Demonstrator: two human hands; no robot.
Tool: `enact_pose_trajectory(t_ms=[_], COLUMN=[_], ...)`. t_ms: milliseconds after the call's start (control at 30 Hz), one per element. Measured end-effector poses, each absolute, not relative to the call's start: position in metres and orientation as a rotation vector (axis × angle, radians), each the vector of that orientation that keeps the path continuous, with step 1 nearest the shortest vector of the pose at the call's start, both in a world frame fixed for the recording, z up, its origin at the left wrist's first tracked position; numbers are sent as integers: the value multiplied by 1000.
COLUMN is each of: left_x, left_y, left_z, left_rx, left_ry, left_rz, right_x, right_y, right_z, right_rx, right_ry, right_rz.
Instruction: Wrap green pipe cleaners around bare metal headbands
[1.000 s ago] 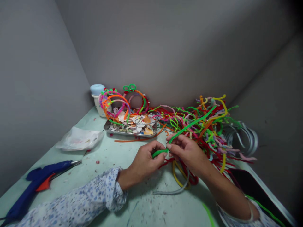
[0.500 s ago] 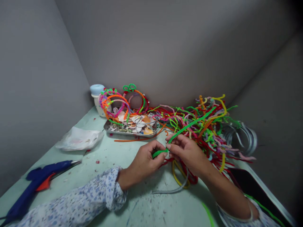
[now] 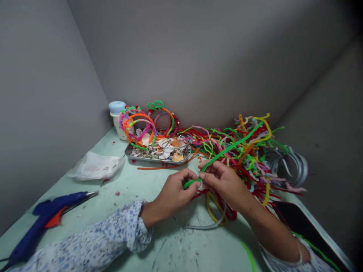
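Note:
A bright green pipe cleaner (image 3: 232, 146) runs between both hands, its long free end slanting up to the right over a heap of others. My left hand (image 3: 177, 189) pinches its bent, shorter end between thumb and fingertips. Close beside it, my right hand (image 3: 224, 183) grips the same pipe cleaner where it bends, fingertips nearly touching the left ones. Just how the green piece is folded there is partly hidden by the fingers. Below the right hand lie a grey strip (image 3: 204, 227) and a yellow loop (image 3: 211, 209).
Behind the hands, a metal tray (image 3: 159, 161) holds shells, with pipe-cleaner headbands (image 3: 138, 121) on it. A tangled pipe-cleaner heap (image 3: 255, 162) fills the right. On the left are a blue glue gun (image 3: 42, 219), a plastic bag (image 3: 96, 166) and a lidded cup (image 3: 117, 117). A dark flat object (image 3: 306, 226) lies right.
Both hands keep almost the same pose and grip. The free end of the green pipe cleaner has shifted slightly up and to the right.

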State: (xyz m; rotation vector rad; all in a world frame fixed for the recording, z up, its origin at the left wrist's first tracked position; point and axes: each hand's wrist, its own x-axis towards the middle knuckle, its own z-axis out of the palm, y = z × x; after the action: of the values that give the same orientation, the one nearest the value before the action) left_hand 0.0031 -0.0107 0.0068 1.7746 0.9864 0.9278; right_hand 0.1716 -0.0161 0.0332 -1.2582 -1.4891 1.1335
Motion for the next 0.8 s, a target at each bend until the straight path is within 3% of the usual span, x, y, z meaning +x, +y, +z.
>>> enact_pose_trajectory(t_ms=[433, 800], left_x=[5, 1], left_y=[-14, -17], left_z=[2, 5], left_rx=[1899, 2153], left_ry=[1010, 901], left_rz=[1047, 1208], right_x=[173, 173], right_y=[-19, -20], right_z=[35, 39], right_rx=[-1250, -1103], right_ry=[-1378, -1017], right_rz=[1313, 1738])
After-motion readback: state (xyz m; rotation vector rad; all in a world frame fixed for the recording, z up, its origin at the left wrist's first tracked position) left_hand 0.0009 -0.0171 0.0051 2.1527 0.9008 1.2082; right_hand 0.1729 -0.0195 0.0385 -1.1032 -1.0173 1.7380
